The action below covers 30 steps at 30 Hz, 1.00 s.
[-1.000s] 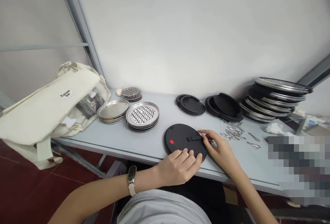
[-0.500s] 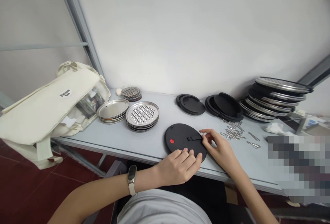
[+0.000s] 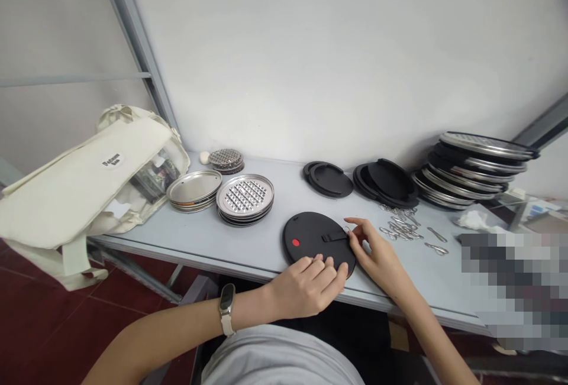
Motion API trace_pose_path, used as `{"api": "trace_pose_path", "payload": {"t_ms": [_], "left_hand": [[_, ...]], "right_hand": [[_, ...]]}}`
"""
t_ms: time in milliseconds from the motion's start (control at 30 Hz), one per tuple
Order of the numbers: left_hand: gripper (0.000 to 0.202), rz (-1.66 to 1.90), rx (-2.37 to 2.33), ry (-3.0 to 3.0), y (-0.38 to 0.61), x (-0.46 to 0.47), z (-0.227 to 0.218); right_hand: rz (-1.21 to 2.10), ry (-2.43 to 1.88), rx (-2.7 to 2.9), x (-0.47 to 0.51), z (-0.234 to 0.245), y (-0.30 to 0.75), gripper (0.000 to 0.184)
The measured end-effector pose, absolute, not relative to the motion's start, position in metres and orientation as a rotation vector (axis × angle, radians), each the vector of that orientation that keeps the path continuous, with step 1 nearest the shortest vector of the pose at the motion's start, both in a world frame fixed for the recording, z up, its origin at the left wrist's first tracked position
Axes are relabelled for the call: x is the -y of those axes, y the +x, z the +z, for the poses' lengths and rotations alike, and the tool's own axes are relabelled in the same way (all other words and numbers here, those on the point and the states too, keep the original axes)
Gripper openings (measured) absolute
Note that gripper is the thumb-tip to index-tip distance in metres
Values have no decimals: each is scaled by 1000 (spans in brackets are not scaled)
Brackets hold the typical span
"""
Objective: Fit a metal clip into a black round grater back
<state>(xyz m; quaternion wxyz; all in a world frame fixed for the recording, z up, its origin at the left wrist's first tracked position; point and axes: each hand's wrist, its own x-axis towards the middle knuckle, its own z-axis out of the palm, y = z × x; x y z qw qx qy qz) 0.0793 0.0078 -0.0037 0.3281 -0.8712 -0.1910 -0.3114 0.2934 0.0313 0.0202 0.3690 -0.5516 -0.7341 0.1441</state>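
A round black plastic disc (image 3: 310,228) with a red dot on its left lies on the table's front part. My left hand (image 3: 306,287) grips its near edge, with the fingers curled over the rim onto the face. At the disc's right edge, by a short raised slot, my right hand (image 3: 370,252) has thumb and fingertips pinched, the index finger stretched above them. A thin glint of a small wire loop (image 3: 347,230) shows at those fingertips; most of it is hidden. Right of that hand lie several loose wire loops (image 3: 402,228) of the same shiny metal.
Metal grater discs (image 3: 245,196) and plain metal discs (image 3: 195,187) are stacked at left, with smaller graters (image 3: 226,159) behind. Black discs (image 3: 331,180) and more black pieces (image 3: 390,183) lie at the back. A tall disc stack (image 3: 470,169) leans right. A cream bag (image 3: 84,178) overhangs the left end.
My right index finger has lifted slightly and straightened at the disc's edge. The left hand and the disc have hardly moved.
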Motion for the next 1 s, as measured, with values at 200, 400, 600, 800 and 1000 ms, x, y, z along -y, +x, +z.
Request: {"api": "trace_pose_path", "payload": {"t_ms": [200,400,600,800,1000], "left_hand": [[33,-821,510,-2282,79,-7,-2],[34,-846,496,-2287,79,-8,-2],[33,-818,508,-2282,79,-7,-2],[31,-829,503,-2282,79,-7,0],[33,-791,505,-2286,78,-7,-2]], "right_hand": [[413,-1443,1847,-33,18,296,27],[397,-1427,1829,-34,20,296,20],[268,-1396,1884,-33,24,293,19],[204,-1393,1859,-32,25,293,18],[265,-1431,1836,-30,23,294,19]]}}
